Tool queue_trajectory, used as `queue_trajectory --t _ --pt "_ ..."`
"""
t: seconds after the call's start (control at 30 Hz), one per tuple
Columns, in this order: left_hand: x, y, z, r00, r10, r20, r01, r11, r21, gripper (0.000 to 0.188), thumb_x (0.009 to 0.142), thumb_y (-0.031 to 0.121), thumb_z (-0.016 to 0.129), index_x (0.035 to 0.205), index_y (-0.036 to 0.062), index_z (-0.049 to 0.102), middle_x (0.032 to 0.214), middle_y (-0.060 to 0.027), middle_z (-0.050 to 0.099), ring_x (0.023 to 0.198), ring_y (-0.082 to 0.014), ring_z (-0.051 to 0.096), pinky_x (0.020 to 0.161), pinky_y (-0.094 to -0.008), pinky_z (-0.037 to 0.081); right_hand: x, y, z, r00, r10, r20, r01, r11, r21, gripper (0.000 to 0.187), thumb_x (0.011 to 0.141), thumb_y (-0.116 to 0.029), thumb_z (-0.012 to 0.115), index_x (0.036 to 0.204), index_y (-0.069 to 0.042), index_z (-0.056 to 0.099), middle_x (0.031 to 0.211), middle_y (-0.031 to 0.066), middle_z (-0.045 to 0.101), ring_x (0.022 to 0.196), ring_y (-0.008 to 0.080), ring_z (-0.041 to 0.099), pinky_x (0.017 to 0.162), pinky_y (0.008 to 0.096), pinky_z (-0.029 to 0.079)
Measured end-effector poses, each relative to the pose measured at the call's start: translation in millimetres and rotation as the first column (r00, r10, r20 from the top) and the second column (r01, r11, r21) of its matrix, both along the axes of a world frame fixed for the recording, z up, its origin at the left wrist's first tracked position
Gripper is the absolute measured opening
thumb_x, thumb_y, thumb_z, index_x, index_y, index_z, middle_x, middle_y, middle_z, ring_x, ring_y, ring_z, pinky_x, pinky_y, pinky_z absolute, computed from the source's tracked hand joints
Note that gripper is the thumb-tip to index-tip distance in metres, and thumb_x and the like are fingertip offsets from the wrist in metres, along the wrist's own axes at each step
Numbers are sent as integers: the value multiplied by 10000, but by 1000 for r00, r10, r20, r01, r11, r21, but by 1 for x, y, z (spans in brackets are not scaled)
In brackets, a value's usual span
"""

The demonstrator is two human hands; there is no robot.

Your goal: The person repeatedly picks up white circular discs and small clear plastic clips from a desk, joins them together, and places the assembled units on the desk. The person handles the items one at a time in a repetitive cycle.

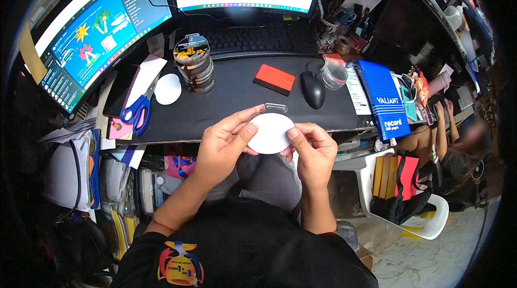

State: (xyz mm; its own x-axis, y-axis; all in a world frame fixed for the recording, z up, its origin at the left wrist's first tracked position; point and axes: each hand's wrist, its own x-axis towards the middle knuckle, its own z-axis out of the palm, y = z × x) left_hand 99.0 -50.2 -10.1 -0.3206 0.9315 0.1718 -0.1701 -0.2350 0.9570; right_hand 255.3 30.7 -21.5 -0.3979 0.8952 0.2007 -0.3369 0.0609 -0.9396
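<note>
The left hand [223, 140] and right hand [314, 150] pinch 1 disc [271, 133] between them; I'd call this lining-up, the next move wanting even thumb pressure.

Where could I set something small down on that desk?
Bare desk shows between the stack of discs and the red card; a smaller patch lies between the mouse and the white sheet beside the blue book. It's crowded around the scissors at left and beyond the book at right.
</note>
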Motion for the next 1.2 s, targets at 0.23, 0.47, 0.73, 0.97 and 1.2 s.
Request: queue_trajectory --t 0.23,0.47,0.73,0.97,1.2 --pt "-5 -5 7 997 24 -78 -25 1000 -3 379 959 152 545 1289 -31 519 1194 -136 613 925 -103 623 671 -186 539 -3 -7 8 999 -43 22 41 997 62 121 875 -55 658 921 57 657 760 93 656 587 107 622 493 200 482" --pt "-4 -11 15 998 17 -58 -18 1000 -19 379 937 127 562 1264 -61 523 1179 -170 614 894 -144 651 626 -213 572 0 -13 12 999 -38 7 37 992 123 109 885 -43 639 915 60 657 787 113 646 595 124 620 505 216 494" --pt "-2 -20 23 995 33 -97 -29 999 39 355 944 158 568 1259 -6 557 1178 -150 622 912 -133 648 622 -202 567 2 -21 19 999 -38 -14 40 980 193 108 875 -25 646 925 71 651 817 137 647 599 126 614 513 216 489" --pt "-4 -23 22 987 61 -147 -55 997 45 335 952 171 557 1245 11 578 1152 -147 640 881 -126 654 607 -202 564 2 -26 24 999 -33 -28 38 982 187 111 856 -14 665 926 72 654 822 142 652 603 130 618 523 220 497" --pt "-4 -25 25 977 86 -195 -76 995 58 331 958 188 547 1238 18 588 1147 -151 642 872 -128 657 598 -209 566 0 -24 27 999 -36 0 35 978 208 97 854 -15 668 906 67 658 798 130 653 599 132 620 521 222 499"
